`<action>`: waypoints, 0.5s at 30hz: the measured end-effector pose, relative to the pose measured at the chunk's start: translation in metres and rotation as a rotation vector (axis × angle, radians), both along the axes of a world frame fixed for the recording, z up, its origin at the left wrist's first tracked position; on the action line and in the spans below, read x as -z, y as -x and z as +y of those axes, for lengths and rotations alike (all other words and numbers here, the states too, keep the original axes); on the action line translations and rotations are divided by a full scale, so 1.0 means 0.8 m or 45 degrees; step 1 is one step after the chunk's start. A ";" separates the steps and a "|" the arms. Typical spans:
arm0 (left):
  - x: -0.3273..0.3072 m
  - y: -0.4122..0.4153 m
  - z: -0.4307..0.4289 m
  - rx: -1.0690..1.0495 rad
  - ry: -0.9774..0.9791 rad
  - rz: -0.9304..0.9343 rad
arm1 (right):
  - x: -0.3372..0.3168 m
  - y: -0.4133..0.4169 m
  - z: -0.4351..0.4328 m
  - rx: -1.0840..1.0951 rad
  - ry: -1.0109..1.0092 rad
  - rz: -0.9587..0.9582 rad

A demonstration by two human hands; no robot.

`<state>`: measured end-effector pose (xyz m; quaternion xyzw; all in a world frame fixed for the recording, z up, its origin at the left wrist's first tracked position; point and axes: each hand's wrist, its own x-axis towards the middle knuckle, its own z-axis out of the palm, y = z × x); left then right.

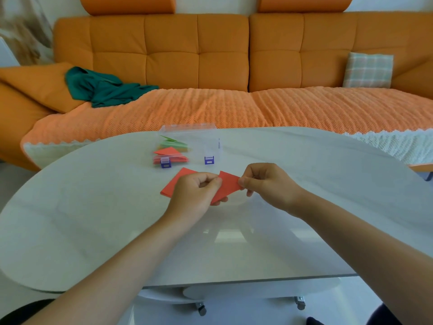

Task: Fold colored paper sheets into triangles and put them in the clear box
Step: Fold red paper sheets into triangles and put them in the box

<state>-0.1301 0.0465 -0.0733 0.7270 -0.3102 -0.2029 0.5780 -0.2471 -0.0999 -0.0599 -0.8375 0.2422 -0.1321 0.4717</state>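
Currently, I see both forearms reaching forward over the white table (pixel 93 207) and converging near its centre. Left hand (pixel 196 191): fingers curled, thumb and forefinger pinching the left edge of the red paper sheet (pixel 228 185). Right hand (pixel 269 184): fingers curled, thumb pinching the sheet's right corner. The sheet is held between the hands, over the table. More red paper (pixel 174 184) shows left of the left hand; I cannot tell whether it is separate. The clear box (pixel 212 144) stands beyond, holding folded triangles (pixel 168 151).
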 end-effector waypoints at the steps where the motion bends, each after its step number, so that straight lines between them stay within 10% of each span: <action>1: 0.001 -0.001 0.000 0.013 -0.029 -0.046 | 0.001 0.000 0.000 -0.001 0.033 0.026; 15: 0.004 0.005 0.000 0.133 -0.140 -0.415 | 0.001 -0.005 0.009 -0.064 0.028 -0.172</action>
